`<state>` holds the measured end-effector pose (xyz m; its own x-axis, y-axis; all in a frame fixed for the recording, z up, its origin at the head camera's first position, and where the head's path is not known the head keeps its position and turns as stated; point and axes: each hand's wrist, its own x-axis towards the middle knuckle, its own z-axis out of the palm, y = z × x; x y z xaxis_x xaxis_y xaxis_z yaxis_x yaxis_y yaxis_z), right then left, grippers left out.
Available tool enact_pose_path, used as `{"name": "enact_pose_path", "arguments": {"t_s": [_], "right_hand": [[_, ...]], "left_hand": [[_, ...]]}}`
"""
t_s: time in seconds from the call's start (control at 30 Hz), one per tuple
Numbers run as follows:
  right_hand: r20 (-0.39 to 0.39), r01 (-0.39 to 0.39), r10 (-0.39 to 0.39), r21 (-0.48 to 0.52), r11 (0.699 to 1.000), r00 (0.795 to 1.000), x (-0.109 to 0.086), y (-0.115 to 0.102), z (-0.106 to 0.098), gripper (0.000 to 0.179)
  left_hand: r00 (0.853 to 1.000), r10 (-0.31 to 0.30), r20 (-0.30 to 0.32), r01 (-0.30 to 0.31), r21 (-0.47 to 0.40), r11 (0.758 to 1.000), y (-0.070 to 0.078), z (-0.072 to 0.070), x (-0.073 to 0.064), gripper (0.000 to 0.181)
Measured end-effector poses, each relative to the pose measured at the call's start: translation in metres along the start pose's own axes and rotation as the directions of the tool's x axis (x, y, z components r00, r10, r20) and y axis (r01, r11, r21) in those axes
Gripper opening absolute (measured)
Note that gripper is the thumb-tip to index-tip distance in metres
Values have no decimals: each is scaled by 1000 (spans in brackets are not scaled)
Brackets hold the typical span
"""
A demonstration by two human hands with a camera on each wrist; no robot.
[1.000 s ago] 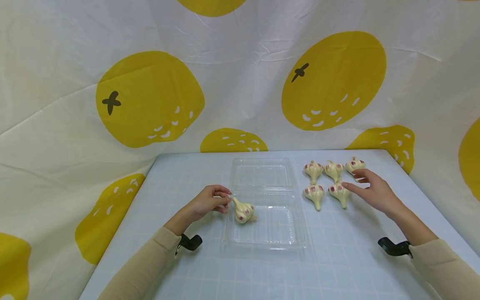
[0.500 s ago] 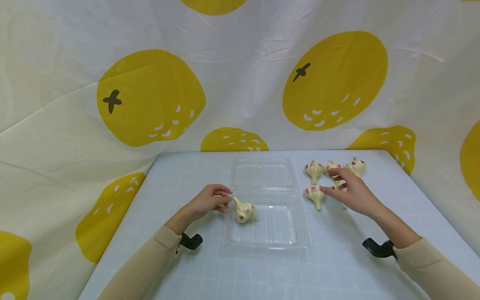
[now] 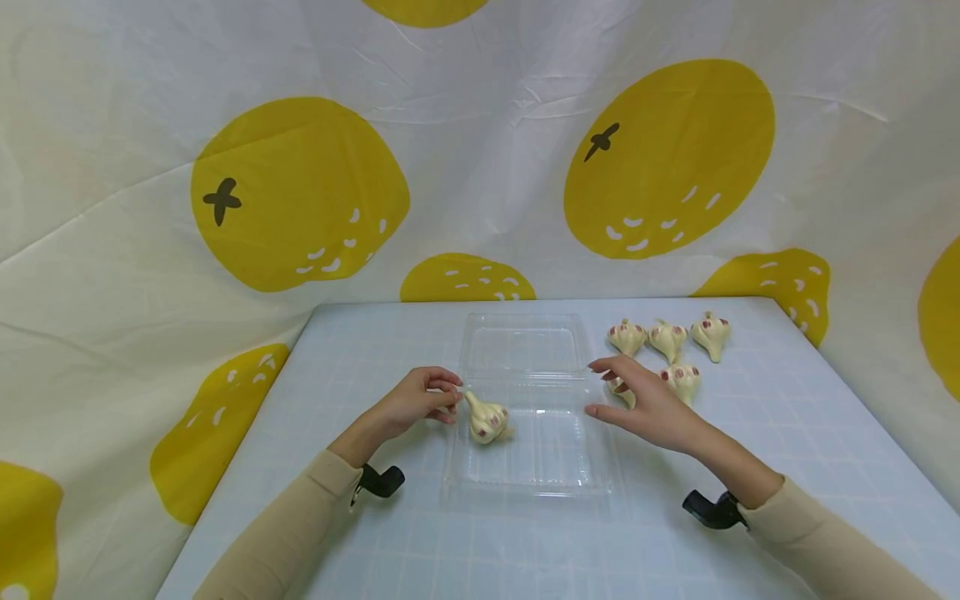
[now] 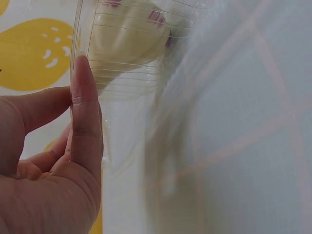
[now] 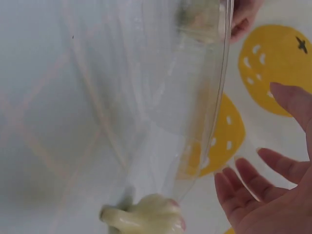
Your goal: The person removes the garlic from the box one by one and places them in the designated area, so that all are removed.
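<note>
A clear plastic clamshell container (image 3: 555, 454) lies unfolded on the table, its lid (image 3: 525, 346) laid back. Inside the base, at its left, lies one garlic bulb (image 3: 487, 421). My left hand (image 3: 420, 400) pinches the container's left rim between thumb and index finger (image 4: 85, 117), close beside that bulb. My right hand (image 3: 645, 408) hovers at the base's right side, thumb and fingers spread and holding nothing. It partly covers a garlic bulb (image 3: 624, 388) on the table. In the right wrist view, a bulb (image 5: 151, 217) lies below the container wall.
Right of the lid, three garlic bulbs (image 3: 667, 339) form a back row. Another bulb (image 3: 681, 382) lies in front of them, behind my right wrist. A white cloth (image 3: 495, 167) printed with yellow lemons hangs behind the pale blue checked table (image 3: 375, 533).
My right hand has moved left, from over the right-hand garlic bulbs to the container's right side, its fingers spreading wider. The left hand, container and bulbs stay put.
</note>
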<state>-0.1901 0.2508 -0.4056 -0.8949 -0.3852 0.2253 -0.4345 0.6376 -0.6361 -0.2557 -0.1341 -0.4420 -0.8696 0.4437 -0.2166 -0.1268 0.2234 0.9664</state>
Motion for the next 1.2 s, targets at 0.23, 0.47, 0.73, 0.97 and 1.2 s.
{"name": "enact_pose_path", "arguments": {"t_s": [0.23, 0.47, 0.73, 0.97, 1.2], "right_hand": [[45, 71, -73, 50, 996, 996, 7, -9, 25, 58], [85, 109, -117, 94, 990, 990, 13, -20, 47, 57], [153, 123, -144, 138, 983, 978, 21, -31, 70, 61], [183, 114, -137, 131, 985, 974, 31, -34, 85, 66], [223, 116, -147, 149, 982, 964, 35, -37, 95, 72]], "left_hand": [[1000, -5, 5, 5, 8, 1000, 1, 0, 0, 34], [1000, -11, -7, 12, 16, 1000, 3, 0, 0, 33], [1000, -9, -5, 9, 14, 1000, 1, 1, -1, 32], [1000, 0, 0, 0, 1, 1000, 1, 1, -2, 32], [1000, -5, -6, 5, 0, 1000, 2, 1, -1, 31]]}}
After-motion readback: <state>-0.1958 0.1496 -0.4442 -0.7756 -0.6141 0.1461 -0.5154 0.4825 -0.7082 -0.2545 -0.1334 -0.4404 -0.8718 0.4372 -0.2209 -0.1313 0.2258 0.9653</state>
